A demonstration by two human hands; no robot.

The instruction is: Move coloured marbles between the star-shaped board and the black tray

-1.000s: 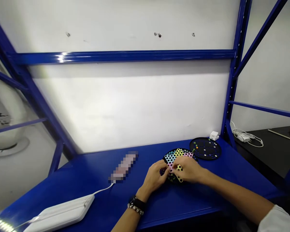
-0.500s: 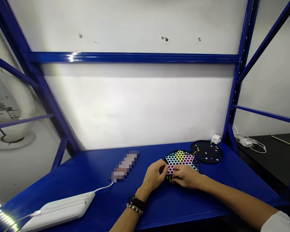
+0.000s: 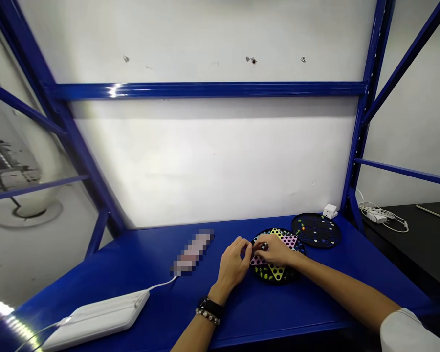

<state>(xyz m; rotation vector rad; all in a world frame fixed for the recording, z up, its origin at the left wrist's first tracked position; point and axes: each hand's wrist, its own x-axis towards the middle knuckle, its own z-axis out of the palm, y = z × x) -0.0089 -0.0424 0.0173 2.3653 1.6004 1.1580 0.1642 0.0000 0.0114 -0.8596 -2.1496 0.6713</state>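
A round black Chinese checkers board (image 3: 277, 272) with a coloured star full of holes lies on the blue table, its rim holding several small coloured pieces. My left hand (image 3: 234, 263) is at the board's left edge, thumb and forefinger pinched together; anything between them is too small to make out. Over the upper left of the star is my right hand (image 3: 275, 250), its fingers curled into a pinch close to the left fingertips. What those fingers hold, if anything, is hidden. The right hand covers part of the star's middle.
Behind the board to the right sits a round black tray (image 3: 320, 234) with small coloured pieces, beside a white charger (image 3: 330, 211). To the left lie a blurred-out flat object (image 3: 192, 252) and a white power strip (image 3: 99, 315) with cables. Blue posts frame the table (image 3: 161, 303).
My right hand has moved from the front of the star up and left over it, uncovering the front yellow point. My left hand stays at the board's left edge. The view has shifted slightly.
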